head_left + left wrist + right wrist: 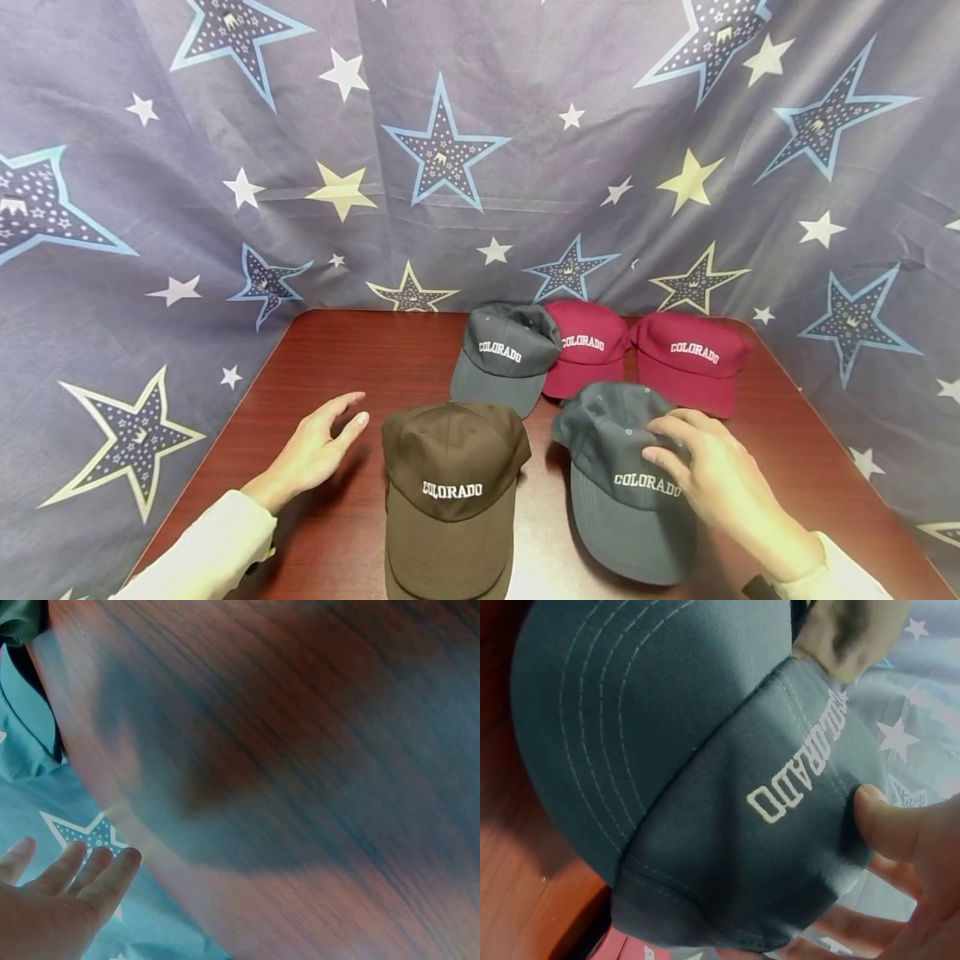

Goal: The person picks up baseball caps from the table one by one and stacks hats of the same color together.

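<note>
In the head view, my right hand (712,475) pinches the crown of a dark blue-grey cap (630,533) with white COLORADO lettering. Seen from the right wrist, the thumb (885,825) lies on the front of this cap (705,787), with the other fingers partly hidden behind the crown. The cap's brim points toward me. To its left is a brown COLORADO cap (450,450), brim also facing me. My left hand (311,454) hovers over the table left of the brown cap, fingers extended and holding nothing. In the left wrist view its fingers (105,885) are spread.
Farther back on the reddish wooden table (352,358) sit another grey cap (498,350) and two dark red caps, one in the middle (588,367) and one at right (690,375). A star-patterned curtain (480,233) hangs behind the table and along its sides.
</note>
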A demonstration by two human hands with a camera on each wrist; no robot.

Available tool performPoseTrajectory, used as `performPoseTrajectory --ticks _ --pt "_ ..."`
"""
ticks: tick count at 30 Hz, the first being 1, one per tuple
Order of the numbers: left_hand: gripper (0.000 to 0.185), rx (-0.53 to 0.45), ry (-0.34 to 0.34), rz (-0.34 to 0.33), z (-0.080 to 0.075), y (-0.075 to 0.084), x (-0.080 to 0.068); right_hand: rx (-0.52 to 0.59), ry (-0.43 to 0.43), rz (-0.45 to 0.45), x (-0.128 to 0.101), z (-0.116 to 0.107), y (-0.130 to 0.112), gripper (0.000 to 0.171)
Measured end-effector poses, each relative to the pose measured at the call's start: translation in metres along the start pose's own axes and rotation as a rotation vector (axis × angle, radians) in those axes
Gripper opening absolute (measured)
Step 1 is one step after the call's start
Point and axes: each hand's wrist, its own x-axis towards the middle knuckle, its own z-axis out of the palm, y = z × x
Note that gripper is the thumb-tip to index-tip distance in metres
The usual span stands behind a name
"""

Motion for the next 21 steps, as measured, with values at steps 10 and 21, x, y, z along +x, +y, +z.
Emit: performPoseTrajectory --ticks 10,21 --pt "0.05 -0.004 0.001 0.0 0.0 -0.002 0.0 0.0 -0.036 -0.039 -0.005 0.009 -0.016 0.032" --pt "0.05 0.001 0.007 0.005 -0.002 -0.002 0.001 0.007 -0.072 -0.029 -0.009 0.019 -0.026 0.033"
